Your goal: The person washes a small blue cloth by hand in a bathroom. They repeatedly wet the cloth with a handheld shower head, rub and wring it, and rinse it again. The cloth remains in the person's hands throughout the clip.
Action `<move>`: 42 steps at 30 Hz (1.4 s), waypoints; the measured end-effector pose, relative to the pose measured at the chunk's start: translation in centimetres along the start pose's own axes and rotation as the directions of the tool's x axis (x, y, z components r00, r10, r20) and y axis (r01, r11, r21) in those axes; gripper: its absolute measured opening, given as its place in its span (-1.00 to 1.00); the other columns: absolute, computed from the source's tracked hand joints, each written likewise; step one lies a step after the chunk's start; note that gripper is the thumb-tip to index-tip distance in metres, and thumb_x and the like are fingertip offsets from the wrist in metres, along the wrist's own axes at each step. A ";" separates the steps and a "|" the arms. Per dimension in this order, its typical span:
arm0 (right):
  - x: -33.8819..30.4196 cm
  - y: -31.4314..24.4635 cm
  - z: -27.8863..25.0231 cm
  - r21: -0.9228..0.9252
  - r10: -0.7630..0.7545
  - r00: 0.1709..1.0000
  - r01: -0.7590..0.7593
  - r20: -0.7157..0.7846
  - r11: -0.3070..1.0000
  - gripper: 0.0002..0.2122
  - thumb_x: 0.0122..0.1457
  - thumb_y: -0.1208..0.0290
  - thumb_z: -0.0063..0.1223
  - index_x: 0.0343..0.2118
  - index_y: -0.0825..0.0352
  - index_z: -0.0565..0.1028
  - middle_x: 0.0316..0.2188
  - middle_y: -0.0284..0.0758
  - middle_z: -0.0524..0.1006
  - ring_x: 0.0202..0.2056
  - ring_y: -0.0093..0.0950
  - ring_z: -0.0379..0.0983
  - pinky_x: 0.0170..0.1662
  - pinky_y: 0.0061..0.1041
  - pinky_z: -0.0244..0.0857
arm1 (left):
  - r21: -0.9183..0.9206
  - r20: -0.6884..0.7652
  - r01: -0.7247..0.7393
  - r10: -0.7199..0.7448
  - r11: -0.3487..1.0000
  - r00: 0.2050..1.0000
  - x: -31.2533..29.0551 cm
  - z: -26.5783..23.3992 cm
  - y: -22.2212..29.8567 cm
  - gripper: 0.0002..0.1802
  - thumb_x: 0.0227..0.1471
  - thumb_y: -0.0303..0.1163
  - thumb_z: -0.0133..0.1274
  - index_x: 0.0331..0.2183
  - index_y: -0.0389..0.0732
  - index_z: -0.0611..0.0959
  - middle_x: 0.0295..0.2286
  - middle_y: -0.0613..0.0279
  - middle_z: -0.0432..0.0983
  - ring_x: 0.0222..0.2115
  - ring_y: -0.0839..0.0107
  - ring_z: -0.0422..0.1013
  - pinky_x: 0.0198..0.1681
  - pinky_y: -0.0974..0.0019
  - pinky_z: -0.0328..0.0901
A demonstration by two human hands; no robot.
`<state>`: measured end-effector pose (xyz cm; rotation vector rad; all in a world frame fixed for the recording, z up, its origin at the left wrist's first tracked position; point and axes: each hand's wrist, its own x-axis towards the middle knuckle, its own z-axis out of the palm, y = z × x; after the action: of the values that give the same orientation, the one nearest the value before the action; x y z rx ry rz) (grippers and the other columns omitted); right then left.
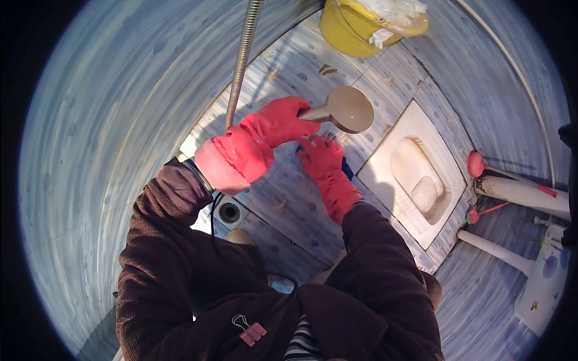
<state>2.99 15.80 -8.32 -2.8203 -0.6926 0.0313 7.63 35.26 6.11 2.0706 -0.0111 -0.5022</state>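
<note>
My left hand (279, 122), in a pink rubber glove, is closed round the handle of a grey shower head (350, 109). The round head points out to the right over the tiled floor. Just below it, my right hand (323, 157), gloved alike, is down close to the floor with its fingers bent over a dark blue thing (347, 169). Only the edges of that blue thing show beside the glove, so its kind is hidden. A ribbed metal hose (243, 57) runs down behind my left wrist.
A white squat toilet (368, 170) is set in the floor at right. Beyond stands a yellow bucket (343, 33) with white paper in it. A red plunger (475, 163) and white pipe (524, 195) lie by the right wall. A floor drain (229, 212) sits near my feet.
</note>
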 end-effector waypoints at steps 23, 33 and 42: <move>-4.4 0.0 0.2 0.039 0.060 0.981 -0.054 -0.186 0.998 -0.60 0.03 0.05 0.23 -0.04 0.01 0.62 0.07 -0.11 0.53 0.10 -0.03 0.41 0.06 0.03 0.30 | -0.079 0.057 0.015 -0.011 0.997 0.998 0.3 0.7 1.0 -0.30 -0.10 -0.05 0.41 -0.01 -0.29 0.62 -0.31 0.18 0.61 -0.44 0.46 0.51 -0.35 0.31 0.43; 7.7 13.6 8.3 0.321 -0.106 0.992 0.079 0.069 0.944 -0.79 0.25 0.31 0.04 -0.23 0.29 0.64 -0.33 -0.12 0.66 -0.30 -0.14 0.61 -0.19 -0.20 0.46 | -0.154 0.000 0.072 -0.073 0.985 0.997 -0.5 -0.9 1.0 -0.33 -0.13 -0.02 0.39 -0.07 -0.29 0.67 -0.39 0.16 0.64 -0.46 0.42 0.54 -0.34 0.29 0.43; 1.8 15.4 -0.6 0.753 0.375 0.920 -0.327 0.115 0.571 -0.56 0.23 0.02 0.08 0.05 0.20 0.57 -0.08 -0.05 0.61 -0.01 -0.07 0.53 0.02 -0.18 0.41 | -0.200 0.054 0.049 -0.039 0.979 0.998 -0.3 -0.2 1.5 -0.35 -0.13 -0.04 0.40 -0.08 -0.28 0.65 -0.43 0.22 0.61 -0.49 0.46 0.51 -0.38 0.33 0.40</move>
<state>11.64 3.29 -11.28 -2.0485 -0.0264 0.2510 7.71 34.68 7.53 1.8631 0.0540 -0.5592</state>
